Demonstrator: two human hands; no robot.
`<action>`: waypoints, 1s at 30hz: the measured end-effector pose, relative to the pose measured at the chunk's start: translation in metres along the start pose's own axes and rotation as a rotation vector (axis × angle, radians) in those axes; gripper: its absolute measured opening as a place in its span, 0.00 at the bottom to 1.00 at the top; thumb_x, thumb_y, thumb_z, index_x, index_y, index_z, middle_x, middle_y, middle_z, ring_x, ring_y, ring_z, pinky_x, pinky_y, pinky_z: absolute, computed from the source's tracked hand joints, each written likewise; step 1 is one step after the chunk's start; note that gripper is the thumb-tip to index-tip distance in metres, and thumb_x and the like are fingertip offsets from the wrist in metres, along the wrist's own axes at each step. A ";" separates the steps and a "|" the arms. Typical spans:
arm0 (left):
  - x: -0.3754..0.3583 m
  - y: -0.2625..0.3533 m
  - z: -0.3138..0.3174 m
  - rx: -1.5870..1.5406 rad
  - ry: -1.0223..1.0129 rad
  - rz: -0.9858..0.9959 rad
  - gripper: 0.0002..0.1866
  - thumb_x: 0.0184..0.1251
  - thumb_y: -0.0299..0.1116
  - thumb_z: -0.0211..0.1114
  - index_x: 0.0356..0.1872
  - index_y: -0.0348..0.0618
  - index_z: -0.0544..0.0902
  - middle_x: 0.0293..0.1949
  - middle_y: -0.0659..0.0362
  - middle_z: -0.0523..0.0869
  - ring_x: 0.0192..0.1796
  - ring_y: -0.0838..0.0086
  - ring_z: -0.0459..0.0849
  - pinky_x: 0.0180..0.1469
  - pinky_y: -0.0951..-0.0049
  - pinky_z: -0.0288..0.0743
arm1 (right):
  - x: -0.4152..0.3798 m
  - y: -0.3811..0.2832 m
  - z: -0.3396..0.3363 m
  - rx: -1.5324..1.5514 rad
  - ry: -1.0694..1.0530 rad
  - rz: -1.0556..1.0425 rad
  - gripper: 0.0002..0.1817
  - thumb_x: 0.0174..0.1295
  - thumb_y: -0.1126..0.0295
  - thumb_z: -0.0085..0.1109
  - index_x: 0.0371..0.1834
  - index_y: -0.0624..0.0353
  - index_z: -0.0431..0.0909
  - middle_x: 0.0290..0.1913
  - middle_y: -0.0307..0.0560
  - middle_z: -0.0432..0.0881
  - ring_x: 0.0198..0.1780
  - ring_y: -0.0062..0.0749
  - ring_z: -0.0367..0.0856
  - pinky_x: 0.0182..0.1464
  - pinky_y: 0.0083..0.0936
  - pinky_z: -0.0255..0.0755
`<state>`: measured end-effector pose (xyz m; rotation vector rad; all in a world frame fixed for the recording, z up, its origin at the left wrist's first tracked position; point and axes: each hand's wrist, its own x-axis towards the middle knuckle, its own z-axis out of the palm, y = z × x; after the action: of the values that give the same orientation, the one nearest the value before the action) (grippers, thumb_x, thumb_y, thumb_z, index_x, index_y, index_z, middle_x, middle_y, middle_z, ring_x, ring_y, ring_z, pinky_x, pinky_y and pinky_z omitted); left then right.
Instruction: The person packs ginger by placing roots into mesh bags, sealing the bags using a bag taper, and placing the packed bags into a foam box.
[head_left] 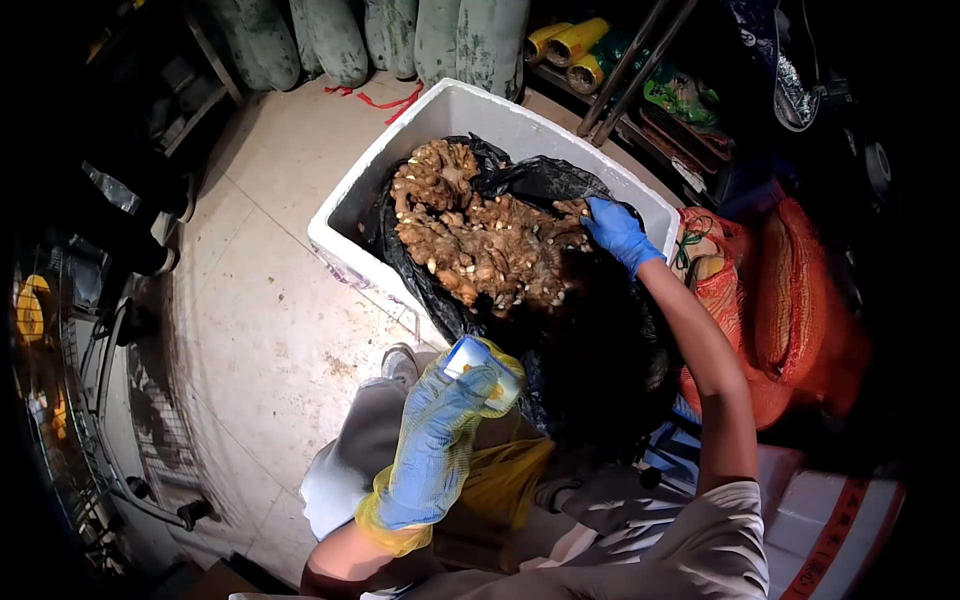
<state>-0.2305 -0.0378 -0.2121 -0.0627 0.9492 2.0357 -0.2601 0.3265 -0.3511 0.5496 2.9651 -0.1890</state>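
Note:
A large heap of ginger root [490,240], brown with pale cut tips, lies in a black plastic bag [540,175] lining a white foam box [350,205]. My right hand [620,235], in a blue glove, reaches over the box's right side. Its fingers are closed on a knobby piece of ginger [572,208] at the heap's edge. My left hand [440,425], in a blue glove with yellow netting over it, is raised in front of the box. It grips a small white and blue object [468,357] whose kind I cannot make out.
Orange mesh sacks [780,300] stand to the right, and a white carton with a red stripe [830,535] is at the lower right. Green wrapped bundles [480,40] line the back. Yellow rolls [577,42] sit on a rack. A wire cart [120,400] is at left on the tiled floor [250,330].

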 end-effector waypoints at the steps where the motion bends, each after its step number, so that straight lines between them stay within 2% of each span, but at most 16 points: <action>1: 0.000 0.001 0.001 0.026 0.015 0.011 0.16 0.58 0.33 0.55 0.44 0.36 0.71 0.38 0.58 0.77 0.41 0.78 0.74 0.45 0.79 0.67 | -0.005 -0.003 -0.012 -0.007 0.001 -0.002 0.17 0.55 0.62 0.52 0.43 0.63 0.68 0.39 0.62 0.74 0.41 0.54 0.74 0.42 0.40 0.68; 3: 0.000 -0.001 0.000 0.035 0.059 0.021 0.13 0.58 0.34 0.55 0.41 0.36 0.73 0.35 0.59 0.77 0.38 0.80 0.74 0.42 0.81 0.67 | -0.016 -0.009 -0.038 0.037 0.200 -0.260 0.21 0.53 0.66 0.54 0.49 0.60 0.65 0.40 0.61 0.74 0.44 0.53 0.73 0.44 0.38 0.68; 4: 0.001 -0.001 -0.001 0.046 0.039 0.039 0.13 0.58 0.34 0.55 0.41 0.36 0.73 0.35 0.60 0.77 0.38 0.80 0.74 0.42 0.81 0.66 | -0.024 -0.025 -0.061 0.027 0.145 -0.203 0.23 0.51 0.70 0.56 0.51 0.58 0.64 0.41 0.60 0.74 0.44 0.53 0.72 0.45 0.37 0.67; 7: 0.005 -0.002 -0.001 0.049 -0.021 0.114 0.15 0.59 0.35 0.55 0.43 0.36 0.72 0.36 0.60 0.77 0.40 0.81 0.74 0.44 0.82 0.66 | -0.026 -0.033 -0.112 0.138 -0.017 -0.177 0.28 0.48 0.69 0.58 0.53 0.62 0.62 0.42 0.61 0.74 0.45 0.50 0.73 0.46 0.34 0.67; 8: 0.005 0.000 0.003 0.015 0.005 0.143 0.16 0.59 0.35 0.55 0.44 0.36 0.72 0.38 0.60 0.76 0.40 0.81 0.74 0.45 0.82 0.66 | -0.032 -0.037 -0.133 0.287 0.023 -0.067 0.28 0.45 0.69 0.62 0.52 0.57 0.64 0.45 0.53 0.75 0.45 0.40 0.75 0.47 0.27 0.66; 9: 0.003 0.002 0.006 -0.018 0.029 0.168 0.17 0.59 0.35 0.55 0.46 0.36 0.71 0.39 0.60 0.76 0.41 0.81 0.73 0.46 0.82 0.66 | -0.039 -0.035 -0.150 0.541 0.028 0.029 0.36 0.44 0.68 0.64 0.57 0.63 0.60 0.47 0.52 0.75 0.46 0.32 0.74 0.48 0.23 0.65; 11: 0.006 0.000 -0.004 -0.021 -0.022 0.228 0.17 0.59 0.35 0.55 0.47 0.37 0.71 0.39 0.61 0.75 0.42 0.81 0.73 0.47 0.81 0.66 | -0.065 -0.040 -0.164 0.902 0.197 0.217 0.42 0.45 0.69 0.64 0.60 0.74 0.51 0.49 0.54 0.73 0.48 0.31 0.73 0.50 0.21 0.64; 12: 0.006 0.001 -0.007 -0.024 -0.045 0.226 0.16 0.59 0.35 0.55 0.46 0.38 0.71 0.39 0.62 0.75 0.42 0.81 0.73 0.47 0.81 0.67 | -0.076 -0.043 -0.173 0.965 0.159 0.267 0.45 0.46 0.69 0.64 0.60 0.80 0.44 0.49 0.60 0.71 0.49 0.31 0.72 0.51 0.19 0.63; 13: 0.005 0.002 -0.008 -0.025 -0.070 0.225 0.15 0.59 0.35 0.56 0.45 0.39 0.71 0.39 0.62 0.75 0.41 0.81 0.73 0.46 0.80 0.67 | -0.084 -0.041 -0.170 1.034 0.242 0.281 0.44 0.46 0.71 0.63 0.60 0.79 0.46 0.48 0.57 0.73 0.48 0.29 0.73 0.50 0.18 0.64; 15: 0.001 -0.001 -0.005 -0.049 -0.076 0.216 0.15 0.59 0.35 0.55 0.45 0.40 0.71 0.38 0.62 0.75 0.41 0.81 0.73 0.46 0.80 0.68 | -0.101 -0.042 -0.168 1.082 0.305 0.266 0.46 0.43 0.68 0.66 0.60 0.80 0.46 0.37 0.50 0.77 0.35 0.22 0.74 0.35 0.14 0.66; 16: -0.001 -0.002 -0.006 -0.019 -0.103 0.211 0.15 0.59 0.36 0.55 0.45 0.40 0.70 0.39 0.62 0.74 0.41 0.81 0.73 0.46 0.80 0.67 | -0.111 -0.045 -0.167 1.176 0.315 0.251 0.46 0.43 0.69 0.65 0.60 0.80 0.45 0.34 0.47 0.78 0.35 0.22 0.75 0.35 0.15 0.66; 19: 0.002 -0.009 -0.010 0.022 -0.200 0.164 0.19 0.59 0.37 0.56 0.49 0.40 0.67 0.41 0.61 0.74 0.43 0.80 0.72 0.48 0.79 0.67 | -0.155 -0.063 -0.167 1.462 0.277 0.230 0.27 0.49 0.72 0.59 0.52 0.72 0.63 0.37 0.47 0.78 0.33 0.21 0.78 0.26 0.10 0.73; 20: 0.001 -0.012 -0.008 0.056 -0.200 0.161 0.21 0.58 0.37 0.57 0.51 0.40 0.66 0.41 0.61 0.73 0.44 0.79 0.72 0.48 0.78 0.67 | -0.173 -0.077 -0.170 1.564 0.342 0.243 0.17 0.52 0.75 0.55 0.45 0.69 0.67 0.39 0.48 0.78 0.33 0.22 0.79 0.25 0.10 0.76; 26: -0.006 -0.014 -0.003 0.207 -0.493 0.170 0.30 0.55 0.36 0.61 0.56 0.38 0.59 0.46 0.59 0.71 0.47 0.77 0.71 0.51 0.76 0.66 | -0.264 -0.118 -0.187 1.810 0.513 0.153 0.14 0.53 0.78 0.52 0.44 0.68 0.67 0.37 0.48 0.78 0.35 0.25 0.80 0.34 0.15 0.77; 29: -0.008 -0.017 -0.002 0.362 -0.577 0.182 0.37 0.51 0.43 0.64 0.58 0.38 0.57 0.49 0.58 0.70 0.52 0.73 0.70 0.54 0.73 0.65 | -0.293 -0.127 -0.179 1.736 0.625 0.207 0.14 0.51 0.79 0.55 0.42 0.66 0.68 0.35 0.46 0.78 0.35 0.24 0.80 0.35 0.16 0.75; 30: -0.013 -0.016 0.001 0.374 -0.570 0.174 0.39 0.50 0.39 0.65 0.60 0.38 0.55 0.50 0.58 0.70 0.52 0.73 0.71 0.54 0.72 0.66 | -0.301 -0.132 -0.176 1.695 0.649 0.237 0.13 0.50 0.79 0.56 0.40 0.64 0.69 0.34 0.44 0.78 0.33 0.22 0.78 0.36 0.15 0.73</action>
<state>-0.2104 -0.0409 -0.2164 0.7825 0.9622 1.8340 -0.0455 0.1250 -0.1225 1.1402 2.2968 -2.9253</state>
